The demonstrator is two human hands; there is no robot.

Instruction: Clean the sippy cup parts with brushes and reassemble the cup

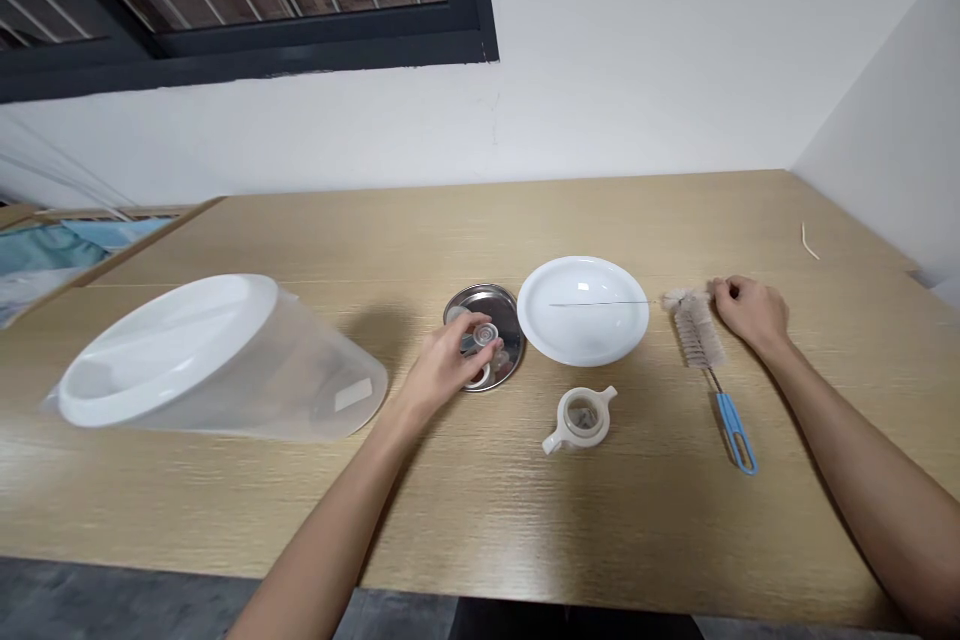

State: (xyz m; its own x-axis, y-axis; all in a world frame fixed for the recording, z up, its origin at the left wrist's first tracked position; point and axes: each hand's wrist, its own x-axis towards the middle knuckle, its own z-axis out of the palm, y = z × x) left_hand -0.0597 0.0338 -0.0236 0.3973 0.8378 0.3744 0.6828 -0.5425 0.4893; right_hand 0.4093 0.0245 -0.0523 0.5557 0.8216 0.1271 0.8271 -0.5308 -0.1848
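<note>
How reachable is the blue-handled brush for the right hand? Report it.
Probably yes. The right hand rests on the table beside the brush, and nothing visible stands between it and the blue handle; the hand looks curled and may need to open.

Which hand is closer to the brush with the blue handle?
Right. The right hand is just to the right of the brush; the left hand is past the white plate, holding a small round piece over the metal dish.

A dark-framed window is set in the white wall.
</note>
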